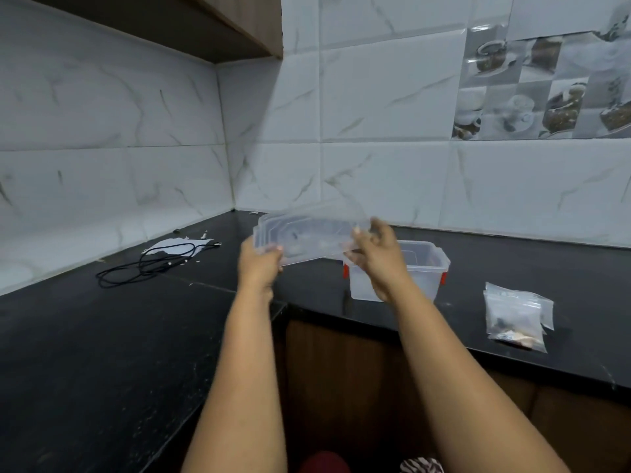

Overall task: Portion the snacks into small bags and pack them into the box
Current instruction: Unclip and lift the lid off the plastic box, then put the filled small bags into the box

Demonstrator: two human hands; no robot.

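Above counter (102,336): clear lid (307,237), likely light, flexible; left hand (261,259), right hand (375,250) pinch its ends; box (426,268) open below.

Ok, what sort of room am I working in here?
Most likely a home kitchen: a black stone counter runs round a corner under marble-look wall tiles, some printed with cups and desserts, with a wooden cabinet overhead.
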